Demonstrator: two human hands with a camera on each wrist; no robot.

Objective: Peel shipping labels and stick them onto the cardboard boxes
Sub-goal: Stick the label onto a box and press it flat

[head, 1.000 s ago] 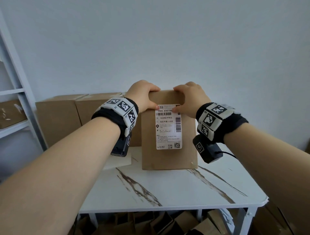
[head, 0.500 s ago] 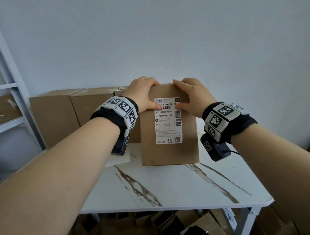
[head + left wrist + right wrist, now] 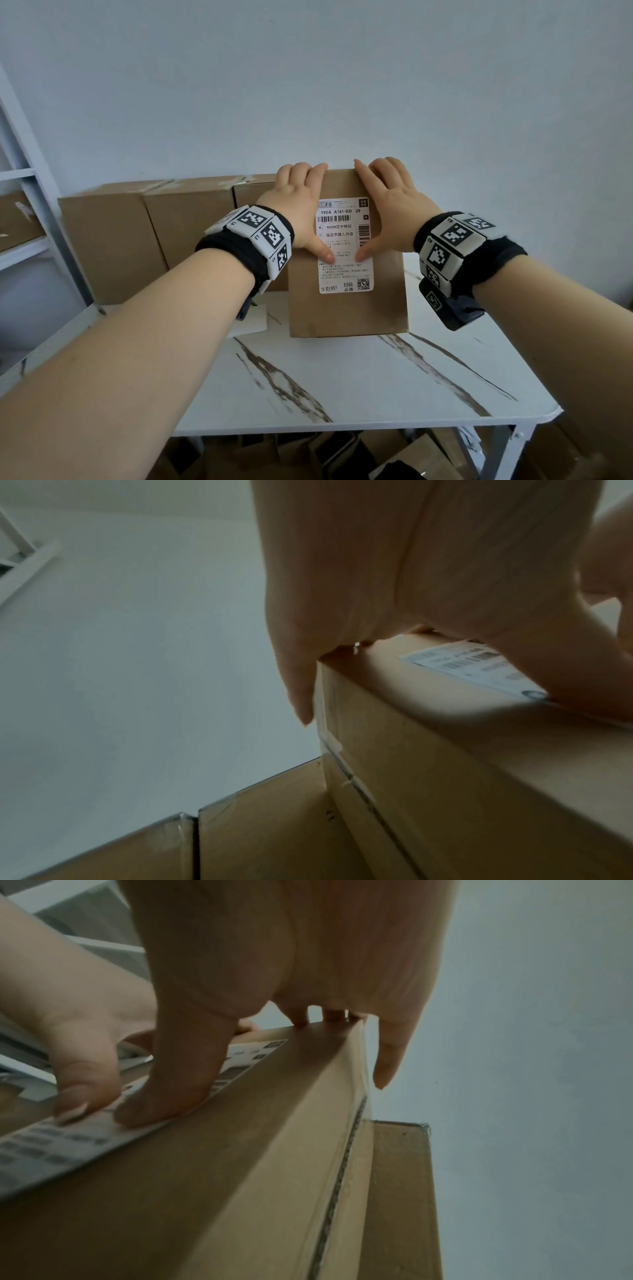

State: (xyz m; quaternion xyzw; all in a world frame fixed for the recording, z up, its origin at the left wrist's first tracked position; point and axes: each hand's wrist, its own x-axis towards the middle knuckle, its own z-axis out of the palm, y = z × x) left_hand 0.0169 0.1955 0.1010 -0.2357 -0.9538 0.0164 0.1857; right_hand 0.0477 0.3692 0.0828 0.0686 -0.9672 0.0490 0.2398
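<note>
A tall cardboard box (image 3: 346,311) stands upright on the white marbled table (image 3: 342,387). A white shipping label (image 3: 346,274) lies flat on its front face. My left hand (image 3: 301,205) and right hand (image 3: 394,202) lie against the upper front, fingers reaching the top edge. Both thumbs press on the label's middle, nearly touching each other. In the left wrist view my left hand (image 3: 377,561) covers the label (image 3: 462,666) on the box (image 3: 445,764). In the right wrist view my right hand (image 3: 291,947) presses its thumb on the label (image 3: 51,1148).
A row of cardboard boxes (image 3: 137,236) stands behind at the left against the wall. A white shelf unit (image 3: 27,205) rises at the far left. A white sheet (image 3: 250,318) lies under my left wrist. More boxes (image 3: 342,455) lie below the table.
Both thumbs have slid down the label from its top edge to its middle. The hands have flattened against the box front. The box has stayed upright.
</note>
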